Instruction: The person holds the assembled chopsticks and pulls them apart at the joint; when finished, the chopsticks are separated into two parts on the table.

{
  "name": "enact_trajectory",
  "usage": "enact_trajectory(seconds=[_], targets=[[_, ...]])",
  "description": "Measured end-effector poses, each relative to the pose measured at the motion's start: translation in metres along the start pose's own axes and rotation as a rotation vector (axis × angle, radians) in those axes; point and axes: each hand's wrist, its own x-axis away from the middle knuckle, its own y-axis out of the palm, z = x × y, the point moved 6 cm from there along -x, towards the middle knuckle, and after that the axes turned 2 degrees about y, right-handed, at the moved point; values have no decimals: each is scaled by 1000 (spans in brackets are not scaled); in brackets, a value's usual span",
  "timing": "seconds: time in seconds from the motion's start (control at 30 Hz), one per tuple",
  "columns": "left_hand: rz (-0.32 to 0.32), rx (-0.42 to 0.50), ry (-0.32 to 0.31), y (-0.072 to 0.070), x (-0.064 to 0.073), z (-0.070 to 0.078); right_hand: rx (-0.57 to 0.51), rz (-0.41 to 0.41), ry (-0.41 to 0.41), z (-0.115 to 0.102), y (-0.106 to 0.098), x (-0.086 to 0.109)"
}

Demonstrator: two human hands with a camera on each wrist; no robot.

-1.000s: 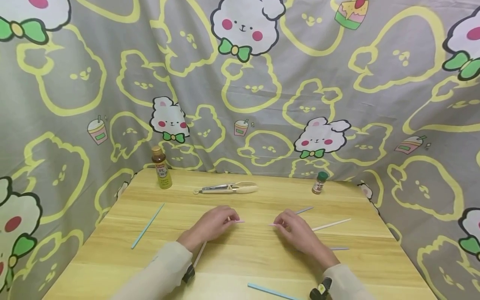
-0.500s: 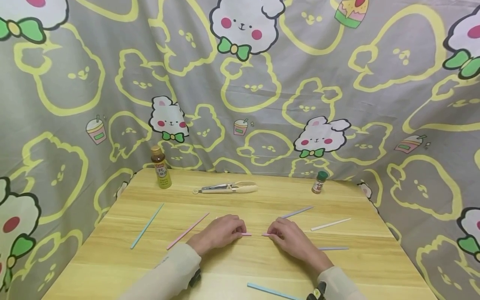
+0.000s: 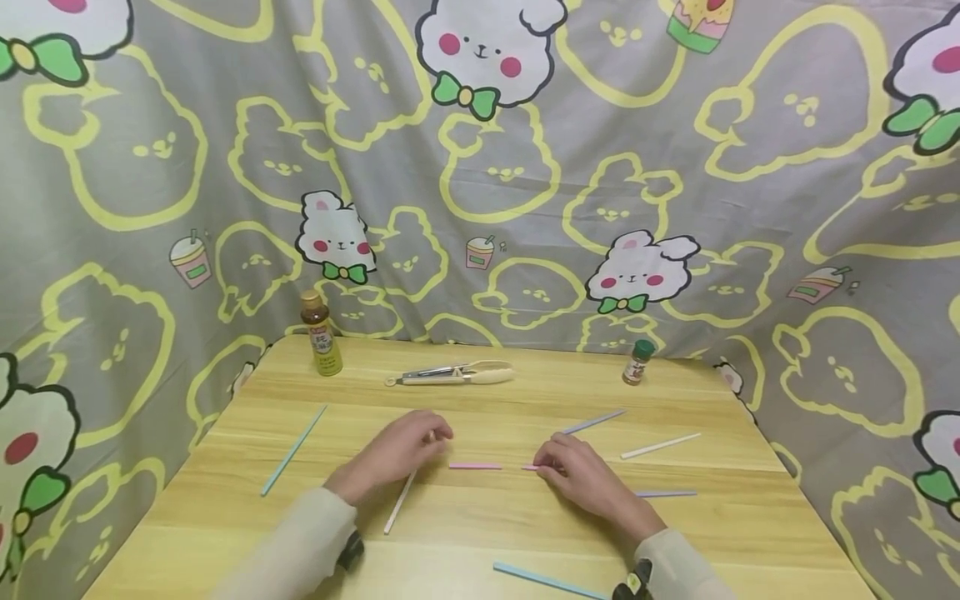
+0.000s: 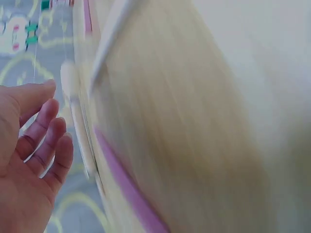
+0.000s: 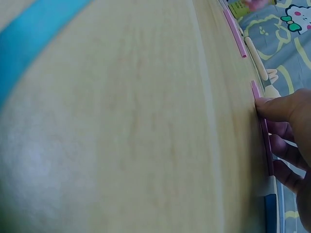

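Observation:
In the head view my left hand (image 3: pixel 397 450) is raised a little above the table, fingers loosely bent and holding nothing. A thin pink stick (image 3: pixel 475 467) lies crosswise on the wood just right of its fingertips. A pale stick (image 3: pixel 397 510) sticks out from under this hand. The left wrist view shows the hand (image 4: pixel 36 141) apart from the sticks, with a pink stick (image 4: pixel 129 187) beside it. My right hand (image 3: pixel 581 475) pinches another pink stick (image 5: pixel 266 136) on the table between thumb and fingers. Its left end (image 3: pixel 528 467) points at the first pink stick, a short gap between them.
Blue sticks lie at left (image 3: pixel 294 450) and near the front edge (image 3: pixel 547 580). To the right are two purple sticks (image 3: pixel 596 421) and a white stick (image 3: pixel 660 446). Along the back stand a sauce bottle (image 3: pixel 322 337), tongs (image 3: pixel 450 373) and a green-capped jar (image 3: pixel 637 362).
Both hands first brought their pink sticks nearer the person and closer together. My left hand has since let go of its stick and moved left; the right hand keeps hold of its own.

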Motion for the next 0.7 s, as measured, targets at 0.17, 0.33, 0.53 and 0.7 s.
enact_trajectory(seconds=[0.17, 0.33, 0.53, 0.7], targets=[[88, 66, -190, -34, 43, -47, -32, 0, -1, 1, -2, 1], [51, 81, -212, -38, 74, -67, -91, -1, 29, 6, -3, 2], [39, 82, -163, -37, 85, -68, -147, -28, 50, 9, 0, 1], [91, 42, -151, -45, 82, -57, -190, 0, 71, 8, -7, 0]])
